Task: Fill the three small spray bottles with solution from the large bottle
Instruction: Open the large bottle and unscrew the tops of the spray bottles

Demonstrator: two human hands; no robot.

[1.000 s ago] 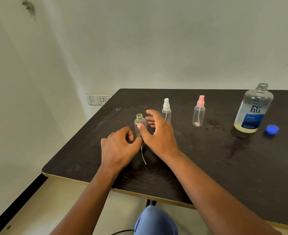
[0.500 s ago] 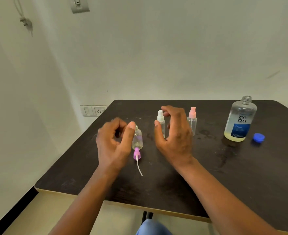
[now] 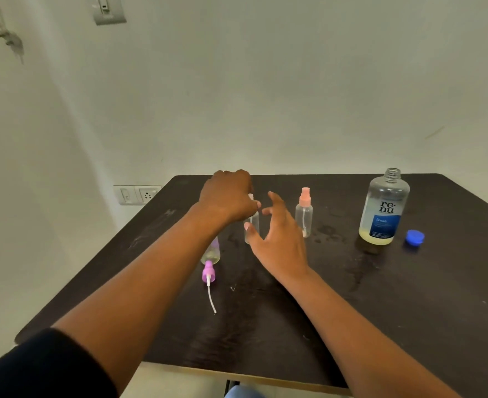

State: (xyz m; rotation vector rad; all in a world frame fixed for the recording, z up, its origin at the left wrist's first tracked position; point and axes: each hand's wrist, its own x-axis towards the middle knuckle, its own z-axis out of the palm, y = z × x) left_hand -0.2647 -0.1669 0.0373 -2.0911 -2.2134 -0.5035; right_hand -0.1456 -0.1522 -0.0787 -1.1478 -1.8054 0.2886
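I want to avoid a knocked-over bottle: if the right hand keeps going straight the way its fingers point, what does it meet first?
Most likely the white-capped bottle, right at the right hand, whose fingers are spread and point up-left toward it. The left hand is over that bottle's top. With one view, depth is uncertain.

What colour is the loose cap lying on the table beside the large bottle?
Blue. The cap shows clearly in the head view, right of the large bottle.

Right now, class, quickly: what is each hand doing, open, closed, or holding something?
Left hand: curled over the top of the white-capped spray bottle; the grip itself is hidden.
Right hand: open, fingers spread beside that bottle, holding nothing.
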